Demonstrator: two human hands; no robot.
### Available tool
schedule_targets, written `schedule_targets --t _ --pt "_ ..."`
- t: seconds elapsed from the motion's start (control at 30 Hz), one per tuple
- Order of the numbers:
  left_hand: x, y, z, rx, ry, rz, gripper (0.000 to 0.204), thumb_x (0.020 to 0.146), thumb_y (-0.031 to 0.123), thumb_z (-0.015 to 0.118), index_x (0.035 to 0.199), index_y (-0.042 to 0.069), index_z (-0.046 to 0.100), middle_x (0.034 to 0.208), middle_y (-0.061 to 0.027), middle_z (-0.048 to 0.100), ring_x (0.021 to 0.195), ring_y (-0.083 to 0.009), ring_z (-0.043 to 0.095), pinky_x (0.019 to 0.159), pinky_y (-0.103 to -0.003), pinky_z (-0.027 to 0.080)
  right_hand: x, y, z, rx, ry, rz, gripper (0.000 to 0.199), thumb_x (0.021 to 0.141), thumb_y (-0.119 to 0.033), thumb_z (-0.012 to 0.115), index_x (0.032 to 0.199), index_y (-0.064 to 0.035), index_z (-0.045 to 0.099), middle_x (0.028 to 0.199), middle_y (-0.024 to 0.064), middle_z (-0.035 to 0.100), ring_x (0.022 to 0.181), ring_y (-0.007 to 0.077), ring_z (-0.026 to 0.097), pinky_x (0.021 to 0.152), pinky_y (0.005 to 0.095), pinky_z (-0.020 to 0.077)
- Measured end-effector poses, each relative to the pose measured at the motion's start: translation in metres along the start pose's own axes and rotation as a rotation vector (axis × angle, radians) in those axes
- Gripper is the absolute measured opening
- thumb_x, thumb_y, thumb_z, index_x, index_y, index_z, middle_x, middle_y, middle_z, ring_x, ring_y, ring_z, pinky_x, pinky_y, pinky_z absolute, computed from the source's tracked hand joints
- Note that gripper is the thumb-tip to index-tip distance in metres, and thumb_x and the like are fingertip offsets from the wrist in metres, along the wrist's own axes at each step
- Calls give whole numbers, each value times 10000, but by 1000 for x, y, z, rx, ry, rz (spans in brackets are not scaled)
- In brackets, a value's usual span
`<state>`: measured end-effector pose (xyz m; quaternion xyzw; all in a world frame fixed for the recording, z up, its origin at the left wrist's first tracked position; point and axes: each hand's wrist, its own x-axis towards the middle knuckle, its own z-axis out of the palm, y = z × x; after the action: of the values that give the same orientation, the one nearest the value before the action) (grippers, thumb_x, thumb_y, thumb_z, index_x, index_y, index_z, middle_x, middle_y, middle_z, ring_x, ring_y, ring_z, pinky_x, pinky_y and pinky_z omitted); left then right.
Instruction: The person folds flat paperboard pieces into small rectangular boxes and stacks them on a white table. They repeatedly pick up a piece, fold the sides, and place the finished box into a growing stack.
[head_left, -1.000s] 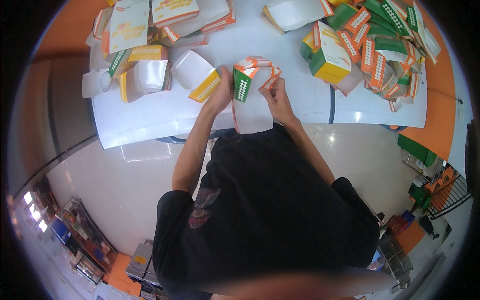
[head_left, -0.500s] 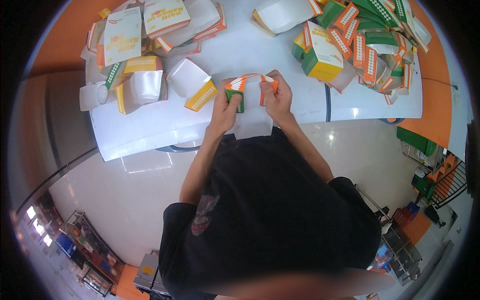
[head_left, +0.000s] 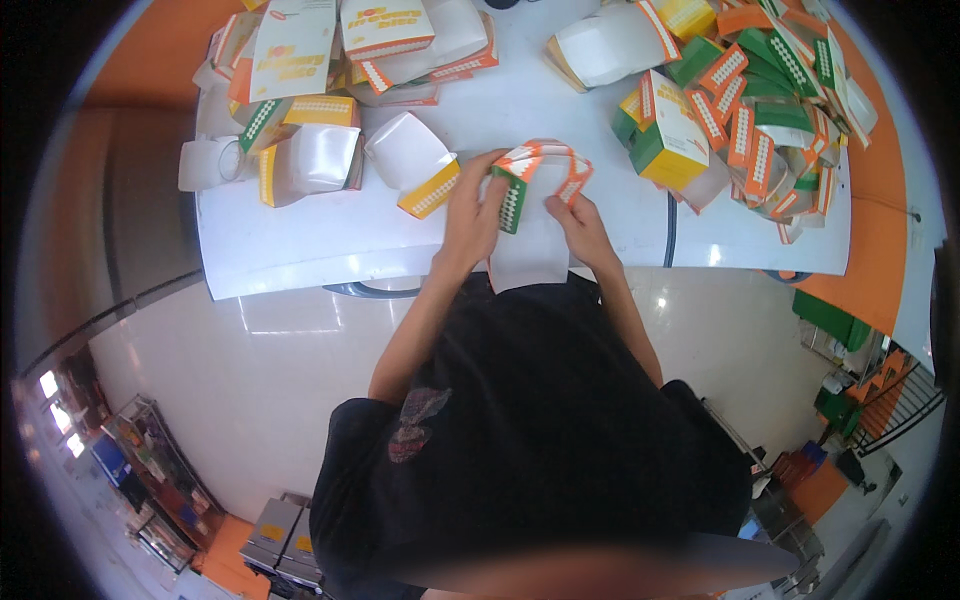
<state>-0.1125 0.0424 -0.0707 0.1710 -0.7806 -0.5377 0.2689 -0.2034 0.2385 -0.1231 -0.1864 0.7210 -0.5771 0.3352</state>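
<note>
A part-folded cardboard food box (head_left: 530, 262) spans the space between my hands at the table's near edge. Its white inner face shows, with a green side panel at the left and orange patterned flaps curving over the far side. My left hand (head_left: 468, 222) is closed on the green corner, thumb on the panel. At the other side, my right hand (head_left: 586, 236) pinches the lower end of an orange flap between thumb and fingers. Just left of my left hand lies an open box (head_left: 408, 158) with a white inside and a yellow side.
The white table (head_left: 330, 255) carries a heap of folded boxes (head_left: 310, 155) at the left. A larger pile of green and orange cartons (head_left: 770, 130) fills the right, with a closed yellow-and-green box (head_left: 665, 135) at its edge. Another open box (head_left: 612, 45) lies far off.
The orange flaps have bowed outward into a wider arch. My right hand has moved lower along its flap, and the box is turned slightly. The whole view has also shifted.
</note>
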Motion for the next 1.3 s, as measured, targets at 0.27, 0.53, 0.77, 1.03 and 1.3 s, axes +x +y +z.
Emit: schedule_targets --t 0.27,0.53,0.77,1.03,1.3 --pt "-24 -85 -94 -233 376 -794 779 977 273 696 1568 24 254 1559 -200 339 1384 -322 450 1093 -410 428 25 -10 -53 259 83 185 440 1069 -404 560 1190 5 668 1050 29 697 934 90 629 852 263 493" --pt "-46 -100 -36 -236 146 -661 1233 750 -33 809 1581 -25 -102 1598 -257 182 1415 -386 392 1086 -478 498 48 -21 -21 267 -100 246 502 1058 -430 568 1264 21 643 1095 52 707 979 112 647 906 283 502" --pt "-26 -123 -47 -470 442 -612 1096 859 127 767 1612 26 -24 1623 -249 172 1438 -375 363 1162 -490 372 40 -33 -27 197 -52 148 496 1053 -433 569 1260 10 651 1100 53 704 1002 112 641 902 281 496" --pt "27 -154 -55 513 103 -427 942 854 78 740 1602 -22 175 1532 -250 395 1399 -405 410 1145 -456 350 93 -55 -26 198 -136 174 455 1039 -432 589 1193 -11 666 1029 38 699 926 114 652 829 274 505" --pt "8 -110 -40 54 64 -153 883 759 -177 453 1593 -34 201 1582 -243 360 1440 -371 395 1212 -410 302 75 4 -29 840 -261 478 520 1060 -417 520 1343 15 582 1236 141 698 1069 224 706 944 356 563"
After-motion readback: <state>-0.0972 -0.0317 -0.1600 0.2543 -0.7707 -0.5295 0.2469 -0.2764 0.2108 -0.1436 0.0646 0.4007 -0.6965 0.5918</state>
